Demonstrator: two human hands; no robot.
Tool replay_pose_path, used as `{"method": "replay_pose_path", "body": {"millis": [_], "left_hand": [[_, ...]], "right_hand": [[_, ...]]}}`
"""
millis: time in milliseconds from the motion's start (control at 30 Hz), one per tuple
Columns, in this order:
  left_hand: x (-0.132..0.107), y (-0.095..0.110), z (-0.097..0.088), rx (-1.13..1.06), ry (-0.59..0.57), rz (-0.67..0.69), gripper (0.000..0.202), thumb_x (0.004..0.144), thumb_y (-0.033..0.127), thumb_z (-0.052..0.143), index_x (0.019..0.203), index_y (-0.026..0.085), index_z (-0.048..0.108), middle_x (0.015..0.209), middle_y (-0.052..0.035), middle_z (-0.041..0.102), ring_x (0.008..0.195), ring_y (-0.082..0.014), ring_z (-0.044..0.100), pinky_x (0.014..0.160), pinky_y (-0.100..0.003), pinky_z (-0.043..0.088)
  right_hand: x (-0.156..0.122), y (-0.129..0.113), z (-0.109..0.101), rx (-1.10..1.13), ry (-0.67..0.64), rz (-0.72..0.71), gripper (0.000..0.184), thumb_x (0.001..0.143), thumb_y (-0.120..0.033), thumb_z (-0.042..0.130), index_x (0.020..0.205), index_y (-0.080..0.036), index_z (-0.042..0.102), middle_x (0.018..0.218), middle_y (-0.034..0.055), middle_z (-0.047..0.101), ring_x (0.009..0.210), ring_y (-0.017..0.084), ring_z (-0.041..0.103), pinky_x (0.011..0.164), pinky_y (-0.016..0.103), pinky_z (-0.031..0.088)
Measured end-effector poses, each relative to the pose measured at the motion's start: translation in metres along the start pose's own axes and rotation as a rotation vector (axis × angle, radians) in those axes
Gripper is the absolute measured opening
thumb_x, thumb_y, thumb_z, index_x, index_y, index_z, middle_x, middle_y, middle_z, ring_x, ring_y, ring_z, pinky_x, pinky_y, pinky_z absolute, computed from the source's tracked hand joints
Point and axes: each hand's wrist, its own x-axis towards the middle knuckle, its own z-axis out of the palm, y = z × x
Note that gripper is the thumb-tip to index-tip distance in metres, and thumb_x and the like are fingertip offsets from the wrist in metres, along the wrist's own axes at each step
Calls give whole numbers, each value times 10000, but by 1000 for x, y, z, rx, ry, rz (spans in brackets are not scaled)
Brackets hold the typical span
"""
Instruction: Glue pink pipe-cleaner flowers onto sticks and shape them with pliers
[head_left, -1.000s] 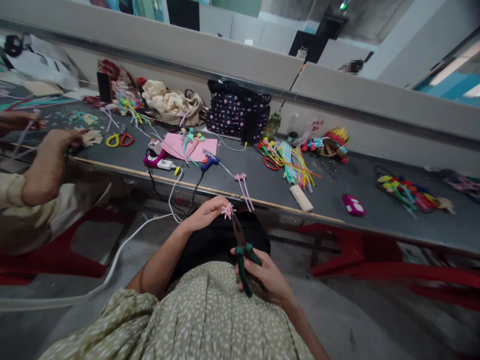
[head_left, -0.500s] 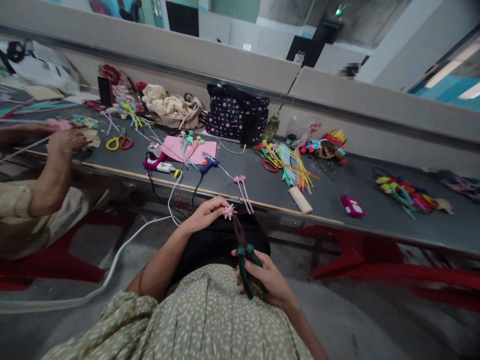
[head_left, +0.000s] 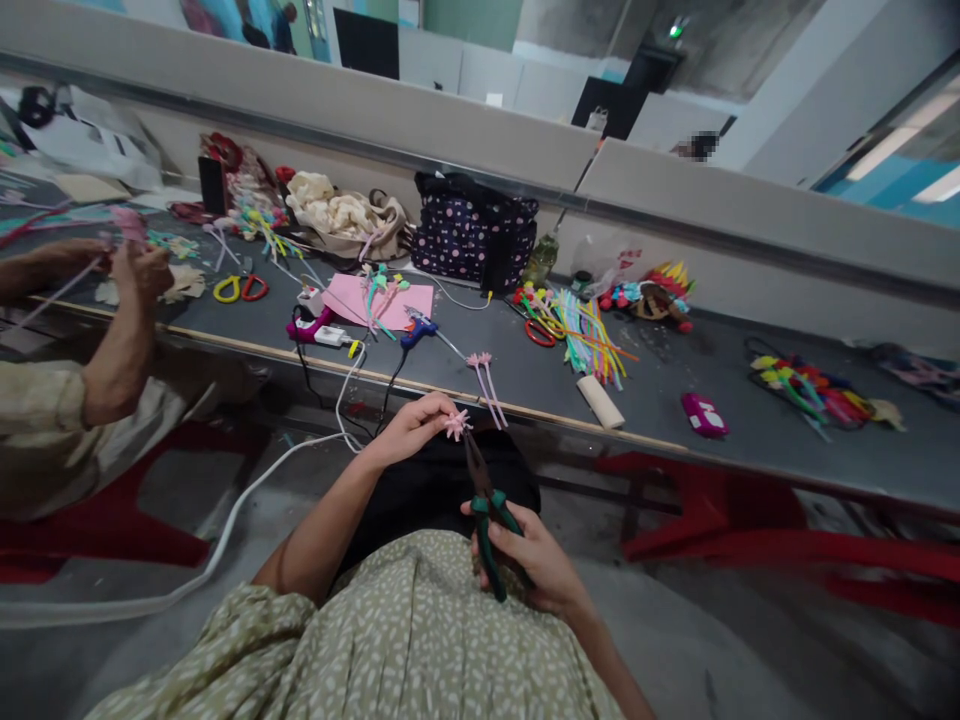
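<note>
Between the fingertips of my left hand (head_left: 412, 427) is a small pink pipe-cleaner flower (head_left: 455, 425), held just off the table's front edge above my lap. My right hand (head_left: 536, 555) is wrapped around the green handles of a pair of long-nose pliers (head_left: 486, 500). The plier tips point up at the right side of the flower; whether they grip a wire there is too small to tell. On the table edge just beyond lie pink flowers on lilac stems (head_left: 486, 385). A blue glue gun (head_left: 418, 327) rests behind them.
A co-worker's hands (head_left: 139, 262) hold a pink piece at the left. Red-and-yellow scissors (head_left: 240, 288), pink paper (head_left: 345, 300), a power strip (head_left: 322, 330) and a polka-dot bag (head_left: 472, 230) lie along the table. Pipe cleaners (head_left: 589, 335) and a beige block (head_left: 600, 402) are to the right.
My hands, the flower and the pliers are almost unmoved. At the left, the co-worker's hand has risen, lifting a pink piece off the table.
</note>
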Motion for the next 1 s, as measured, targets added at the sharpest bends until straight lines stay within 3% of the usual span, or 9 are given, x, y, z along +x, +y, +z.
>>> {"method": "replay_pose_path", "body": {"millis": [500,700,867,1000], "left_hand": [[6,11,-8,341,-9,137,204,928,303,522,886,176,676,840,-98,667,862,-210,574,820,-355,431],[2,6,-7,249,40,75,180,898,306,584,898,167,699,864,-91,669,853,-191,603,796,-322,454],[-2,1,-6,116,157,-78,211,839,326,664,945,150,710,910,-82,684,815,-168,644,727,-275,494],[-3,-8,-7,-52,287,-121,220,779,337,727,865,135,708,884,-74,696,789,-167,658,721,-283,521]], "right_hand": [[-2,0,4,-182,164,-44,583,778,-534,711,1218,-164,619,727,10,622,497,115,574,476,250,471],[-3,-6,8,-141,159,-58,520,730,-490,771,1127,-173,660,785,22,626,615,157,629,576,307,538],[-4,-4,7,-120,165,-43,497,723,-471,784,1104,-175,665,783,17,612,617,156,624,601,330,554],[-6,-3,3,-118,135,-35,476,760,-459,759,1124,-170,653,770,11,614,607,143,620,598,311,548]]}}
